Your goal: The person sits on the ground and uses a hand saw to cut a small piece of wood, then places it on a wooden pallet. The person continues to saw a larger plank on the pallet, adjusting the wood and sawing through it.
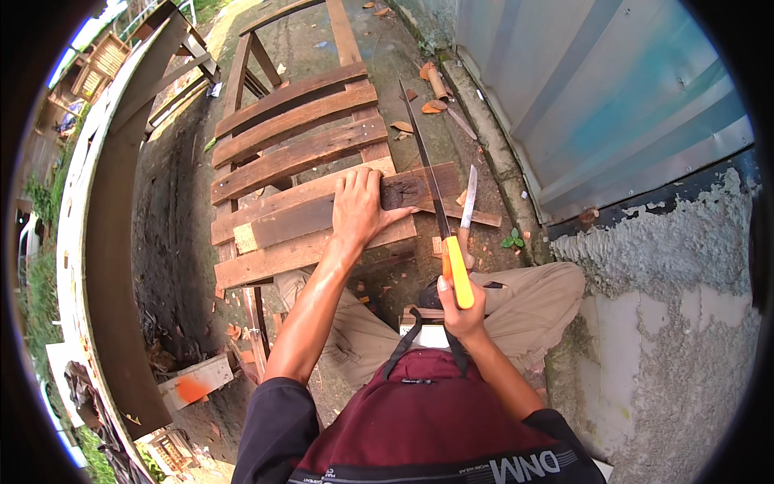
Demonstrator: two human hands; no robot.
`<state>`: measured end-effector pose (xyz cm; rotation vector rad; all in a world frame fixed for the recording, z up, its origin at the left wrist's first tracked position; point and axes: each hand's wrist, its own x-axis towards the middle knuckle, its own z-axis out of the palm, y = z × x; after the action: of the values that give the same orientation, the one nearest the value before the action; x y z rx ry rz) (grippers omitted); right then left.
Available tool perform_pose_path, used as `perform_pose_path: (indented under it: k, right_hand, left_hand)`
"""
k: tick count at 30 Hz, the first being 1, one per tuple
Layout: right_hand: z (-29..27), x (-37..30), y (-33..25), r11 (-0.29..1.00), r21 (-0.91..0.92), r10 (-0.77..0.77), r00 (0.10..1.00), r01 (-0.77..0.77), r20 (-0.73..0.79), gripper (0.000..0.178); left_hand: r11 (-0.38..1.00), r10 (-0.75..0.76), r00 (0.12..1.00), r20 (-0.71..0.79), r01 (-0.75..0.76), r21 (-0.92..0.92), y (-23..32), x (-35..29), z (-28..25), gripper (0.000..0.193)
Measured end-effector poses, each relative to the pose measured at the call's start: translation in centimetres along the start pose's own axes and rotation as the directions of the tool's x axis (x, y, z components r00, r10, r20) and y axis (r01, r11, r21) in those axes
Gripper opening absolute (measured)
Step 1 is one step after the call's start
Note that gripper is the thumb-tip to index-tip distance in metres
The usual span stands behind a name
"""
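My right hand is closed round the yellow handle of a hand saw. Its long dark blade points up and away, crossing a brown wooden plank near the right end. My left hand presses on that plank, left of the blade, with the fingers over its far edge and the thumb stretched toward the saw. The plank lies across a slatted wooden frame. Whether the saw teeth touch the wood I cannot tell.
A knife with a wooden handle lies right of the saw. A thin wood strip sticks out beneath the plank. Corrugated metal sheeting and a rough wall stand at the right. A long wooden structure runs along the left.
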<state>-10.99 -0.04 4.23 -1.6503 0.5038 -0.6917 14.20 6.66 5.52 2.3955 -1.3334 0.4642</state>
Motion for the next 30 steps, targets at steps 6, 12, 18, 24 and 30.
perform_pose_path:
  k: [6,12,18,24,30]
  right_hand:
    - [-0.5,1.2,-0.4,0.998,-0.039,-0.053,0.998,0.054,0.018,0.023]
    - [0.3,1.1,-0.2,0.993,-0.03,-0.115,0.992,0.117,0.05,0.025]
    - [-0.4,1.0,1.6,0.999,0.004,-0.043,0.998,0.043,0.049,0.022]
    - [-0.3,0.2,4.7,0.989,0.001,-0.145,0.989,0.145,-0.003,0.022]
    - [-4.2,-9.9,7.5,0.972,-0.074,-0.215,0.973,0.221,0.082,0.011]
  left_hand:
    - [1.0,-0.006,0.999,0.044,0.005,0.03,0.2,1.2,-0.7,0.071]
    - [0.97,-0.213,0.97,0.115,0.224,-0.096,-2.1,2.2,0.2,0.04]
    - [0.825,-0.531,0.68,0.505,0.552,0.125,-4.2,5.6,-0.1,0.057]
    - [0.846,-0.503,0.701,0.505,0.518,0.124,-3.9,5.2,0.6,0.057]
    - [0.831,-0.523,0.675,0.52,0.539,0.137,-3.6,5.4,-0.4,0.061]
